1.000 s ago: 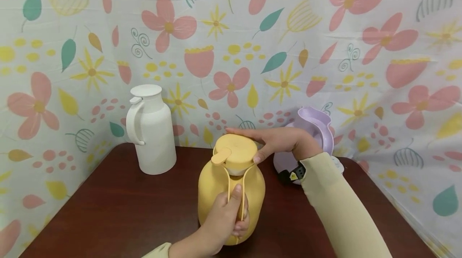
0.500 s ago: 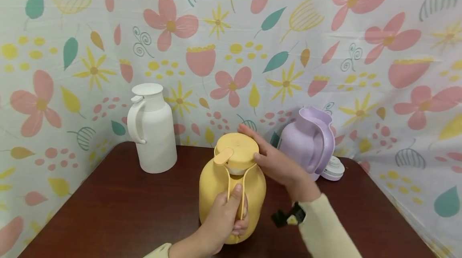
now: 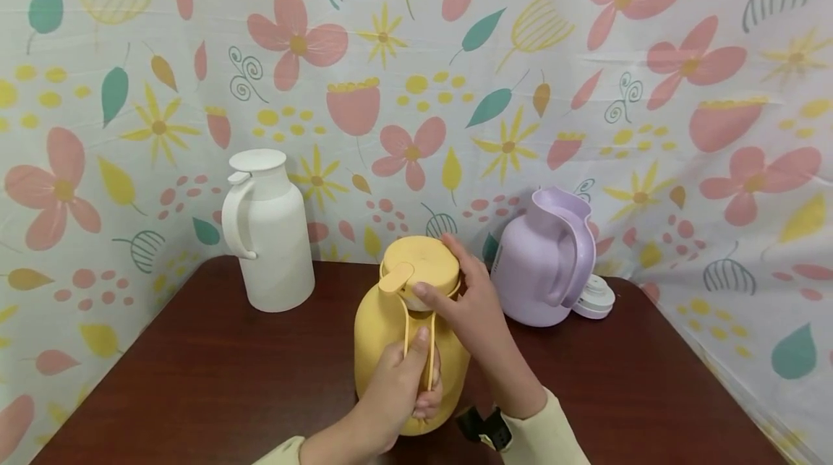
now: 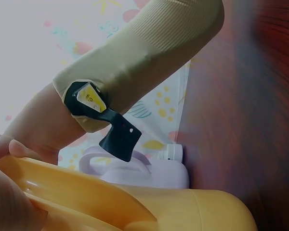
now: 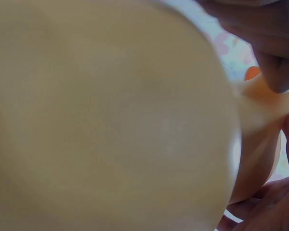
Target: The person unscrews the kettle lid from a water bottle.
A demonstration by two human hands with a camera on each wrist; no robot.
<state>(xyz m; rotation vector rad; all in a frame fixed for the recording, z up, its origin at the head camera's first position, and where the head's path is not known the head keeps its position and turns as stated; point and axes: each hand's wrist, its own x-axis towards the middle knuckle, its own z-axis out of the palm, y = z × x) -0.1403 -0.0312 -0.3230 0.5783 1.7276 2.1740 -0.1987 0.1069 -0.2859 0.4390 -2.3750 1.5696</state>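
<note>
At the left of the dark reddish-brown table (image 3: 182, 385), a white jug (image 3: 278, 255) stands upright near the back edge, its handle turned to the left and a flat white top on its neck. A patterned cloth (image 3: 397, 24) with pink flowers, yellow blooms and teal leaves hangs behind.

The left hand (image 3: 395, 396), coming from a pale sleeve, is wrapped round the yellow handle (image 4: 82, 190) of a yellow jug (image 3: 376, 338), with the thumb along the handle. The jug stands upright at the middle of the table, nearest to the person. On its neck sits a yellow lid (image 3: 423, 259), whose lever (image 3: 395, 277) points to the left. The right hand (image 3: 468, 306) grips the lid at its right side, thumb in front and fingers towards the far side; the jug's surface fills most of the right wrist view.

On the right wrist is a black strap (image 3: 491, 429). The left wrist view shows a yellow-and-white label (image 4: 90, 98) on it with small dark marks, too blurred to read.

Further right, a lilac jug (image 3: 530, 277) stands near the back; dark printing runs up its left side, too small to read. Just beside it, at the right, lies a white stopper (image 3: 595, 297).
</note>
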